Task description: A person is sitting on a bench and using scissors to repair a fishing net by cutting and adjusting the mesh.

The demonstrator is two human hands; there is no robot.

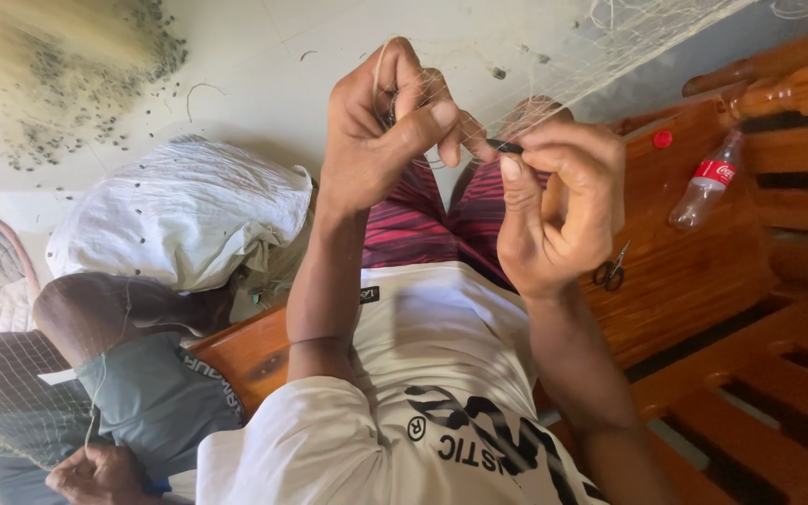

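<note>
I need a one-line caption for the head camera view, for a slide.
Two bare hands, left hand and right hand, pinch a fine fishing net above a wooden bench with small scissors.

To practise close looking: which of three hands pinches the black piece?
The right hand; its thumb presses the black piece, the left hand pinches net.

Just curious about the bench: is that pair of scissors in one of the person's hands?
No, the scissors lie on the wooden bench while both hands pinch the fine net.

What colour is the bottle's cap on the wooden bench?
Red; the cap lies beside the bottle, head view.
</note>
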